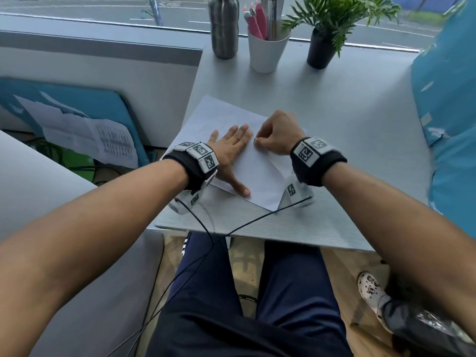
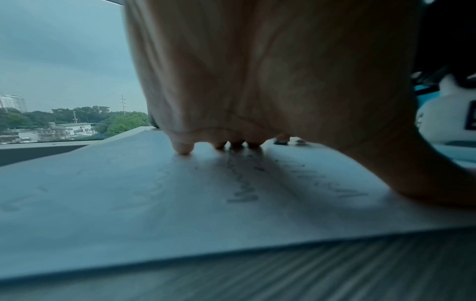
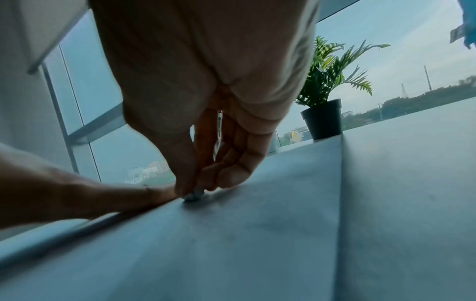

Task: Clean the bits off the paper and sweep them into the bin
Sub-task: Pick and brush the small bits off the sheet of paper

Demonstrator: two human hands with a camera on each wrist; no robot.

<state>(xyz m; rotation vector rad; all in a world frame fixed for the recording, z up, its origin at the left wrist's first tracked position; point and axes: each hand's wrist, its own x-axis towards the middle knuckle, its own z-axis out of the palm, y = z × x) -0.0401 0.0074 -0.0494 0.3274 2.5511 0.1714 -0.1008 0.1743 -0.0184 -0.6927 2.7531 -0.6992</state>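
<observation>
On the far left, printed sheets point(image 1: 87, 135) lie on a blue cushion beside the counter point(image 1: 347, 130). The left hand point(image 1: 233, 150) lies flat on the paper point(image 1: 260, 173), fingers point(image 2: 183, 148) straight and spread, thumb out toward the near edge, holding nothing. The paper lies skewed on the near part of the counter, with faint pencil marks and small dark bits point(image 2: 259, 168) near the fingertips. Just to the right, touching the left fingertips, the right hand point(image 1: 279, 136) is curled, thumb and forefinger pinching a small grey object point(image 3: 194, 197) against the sheet; what it is cannot be told. Along the window stand a steel bottle point(image 1: 223, 27), a white cup of pens point(image 1: 266, 50) and a potted plant point(image 1: 324, 45).
</observation>
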